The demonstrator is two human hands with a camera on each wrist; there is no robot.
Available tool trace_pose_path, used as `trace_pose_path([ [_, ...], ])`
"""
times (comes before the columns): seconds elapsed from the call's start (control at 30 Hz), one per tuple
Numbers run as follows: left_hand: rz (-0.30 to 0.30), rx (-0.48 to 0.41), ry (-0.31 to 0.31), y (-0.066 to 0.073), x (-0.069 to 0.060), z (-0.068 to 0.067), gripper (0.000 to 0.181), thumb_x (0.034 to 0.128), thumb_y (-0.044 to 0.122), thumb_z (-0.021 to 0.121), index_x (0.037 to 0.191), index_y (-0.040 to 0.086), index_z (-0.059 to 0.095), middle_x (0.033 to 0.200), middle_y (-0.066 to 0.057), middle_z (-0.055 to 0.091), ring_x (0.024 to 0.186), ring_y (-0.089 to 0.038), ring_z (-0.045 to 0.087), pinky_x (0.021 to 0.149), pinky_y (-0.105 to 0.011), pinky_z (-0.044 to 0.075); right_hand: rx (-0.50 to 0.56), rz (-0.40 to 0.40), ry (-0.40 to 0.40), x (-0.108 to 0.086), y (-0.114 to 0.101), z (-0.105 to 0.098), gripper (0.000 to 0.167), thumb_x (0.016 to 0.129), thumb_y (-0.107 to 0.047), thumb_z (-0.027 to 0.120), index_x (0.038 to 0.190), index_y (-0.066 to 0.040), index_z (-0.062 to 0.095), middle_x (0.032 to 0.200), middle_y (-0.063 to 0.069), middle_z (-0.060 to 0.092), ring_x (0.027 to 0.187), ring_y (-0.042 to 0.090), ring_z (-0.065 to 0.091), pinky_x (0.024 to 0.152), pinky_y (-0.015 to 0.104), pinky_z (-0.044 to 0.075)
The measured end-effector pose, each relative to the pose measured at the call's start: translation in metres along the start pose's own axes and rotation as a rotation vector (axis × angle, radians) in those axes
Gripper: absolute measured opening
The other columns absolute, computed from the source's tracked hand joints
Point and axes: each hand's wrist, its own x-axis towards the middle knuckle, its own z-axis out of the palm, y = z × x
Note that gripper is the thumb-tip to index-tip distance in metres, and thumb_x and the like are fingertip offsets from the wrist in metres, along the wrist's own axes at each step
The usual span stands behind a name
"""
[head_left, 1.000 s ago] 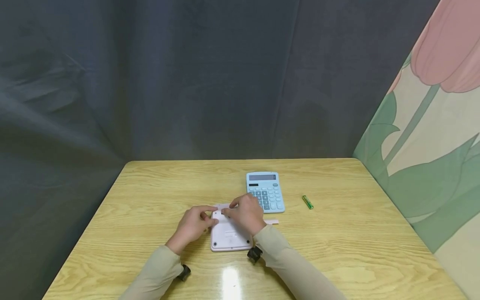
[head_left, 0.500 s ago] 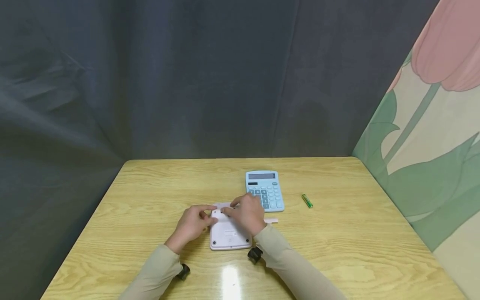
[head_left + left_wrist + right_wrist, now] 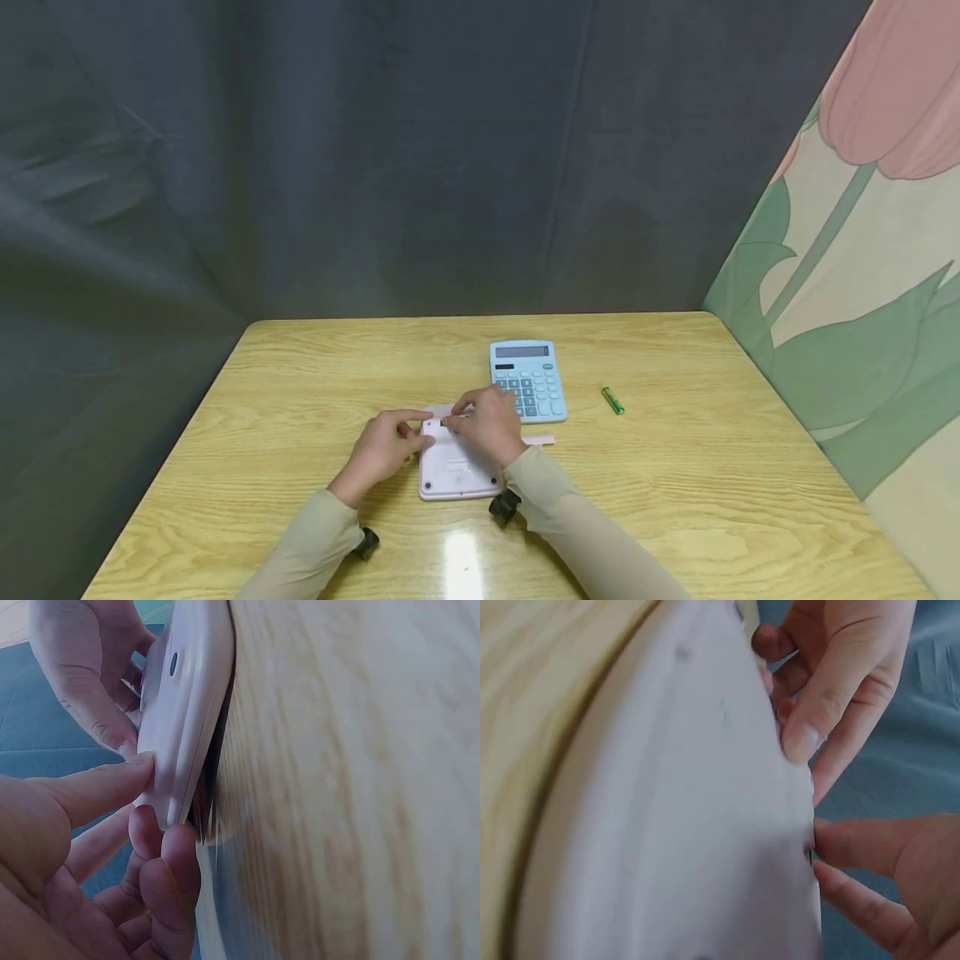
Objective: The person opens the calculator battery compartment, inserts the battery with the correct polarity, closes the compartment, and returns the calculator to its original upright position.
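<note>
A pale pink calculator (image 3: 457, 467) lies face down on the wooden table, its back with dark round feet turned up. My left hand (image 3: 384, 447) grips its upper left corner; in the left wrist view the thumb (image 3: 127, 778) presses on the back and curled fingers meet the edge. My right hand (image 3: 491, 423) reaches over the upper part of the back. Its thumb and a finger touch the back beside a small dark opening (image 3: 442, 423). Whether they pinch anything there is hidden.
A light blue calculator (image 3: 531, 379) lies face up behind my right hand. Farther right on the table is a green battery (image 3: 612, 400). A pale flat strip (image 3: 540, 439) sticks out beside my right wrist. A dark curtain (image 3: 420, 167) hangs behind the table.
Both hands stay at the same spots on the pink calculator, with only slight shifts. The whole view has drifted a little; nothing else has visibly moved.
</note>
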Motion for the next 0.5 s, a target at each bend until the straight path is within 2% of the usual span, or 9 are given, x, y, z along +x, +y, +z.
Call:
trace_pose_path([
  [0.1,0.001,-0.005,-0.006,-0.001,0.000,0.000,0.036,0.0880,0.018,0.078,0.124,0.014,0.072,0.073,-0.002,0.063,0.054,-0.013,0.046,0.049,-0.025,0.037,0.038,-0.022,-0.009,0.003,0.002,0.002,0.012,0.077,-0.029,0.086,0.075,-0.023,0.077,0.099,0.007,0.072,0.093,0.027,0.055,0.077,0.039,0.042],
  [0.23,-0.005,-0.005,-0.004,-0.002,0.001,0.000,0.036,0.0877,0.018,0.078,0.123,0.015,0.073,0.073,-0.002,0.062,0.056,-0.013,0.047,0.050,-0.025,0.037,0.113,-0.015,-0.055,0.007,0.004,0.000,0.011,0.078,-0.025,0.085,0.078,-0.020,0.075,0.092,0.001,0.074,0.085,0.019,0.058,0.074,0.035,0.044],
  [0.37,-0.008,-0.010,0.001,-0.002,0.002,-0.001,0.036,0.0871,0.017,0.079,0.122,0.015,0.073,0.074,-0.002,0.061,0.058,-0.014,0.048,0.051,-0.026,0.038,0.225,0.038,-0.123,0.009,0.005,-0.003,0.015,0.077,-0.016,0.084,0.087,-0.014,0.073,0.090,0.003,0.071,0.086,0.020,0.059,0.075,0.035,0.047],
  [0.5,-0.007,-0.019,0.001,-0.002,0.002,-0.001,0.036,0.0873,0.017,0.078,0.123,0.015,0.073,0.074,-0.002,0.061,0.058,-0.014,0.047,0.051,-0.026,0.037,0.287,0.084,-0.150,0.012,0.007,-0.004,0.021,0.076,-0.011,0.082,0.093,-0.010,0.070,0.096,0.005,0.068,0.089,0.023,0.059,0.078,0.036,0.049],
])
